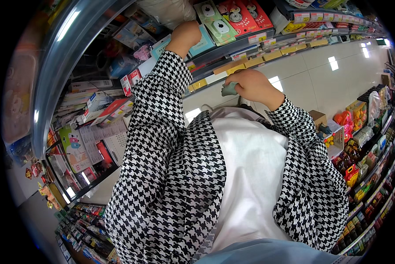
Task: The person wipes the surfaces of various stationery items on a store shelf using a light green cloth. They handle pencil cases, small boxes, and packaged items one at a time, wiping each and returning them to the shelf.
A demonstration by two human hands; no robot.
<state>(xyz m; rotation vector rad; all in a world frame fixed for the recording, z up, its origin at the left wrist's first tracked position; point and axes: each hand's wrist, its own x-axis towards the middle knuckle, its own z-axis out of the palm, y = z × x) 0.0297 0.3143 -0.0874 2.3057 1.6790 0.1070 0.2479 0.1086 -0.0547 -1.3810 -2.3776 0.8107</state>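
Observation:
My left hand point(185, 35) reaches over the shelf at the top of the view, its back towards me and its fingers hidden. Just beyond it lies a whitish plastic-wrapped bundle point(167, 12). Flat pale-blue packages point(202, 42) lie beside and under the wrist. To its right are green packs point(221, 26) with a white device pictured or held on each, and red packs point(235, 16). Lower and to the right, my right hand point(255, 84) is held in front of the shelf edge. A crumpled grey-green cloth point(229, 89) is pinched between its thumb and fingers.
Price-tagged shelf edges point(260, 38) run along the top. A curved metal-and-glass edge point(57, 49) rises at the left, near stacked boxes and notebooks point(95, 102). Tiled floor point(303, 74) stretches to the right. Stocked shelves point(365, 194) and a white basket point(336, 142) stand at the far right.

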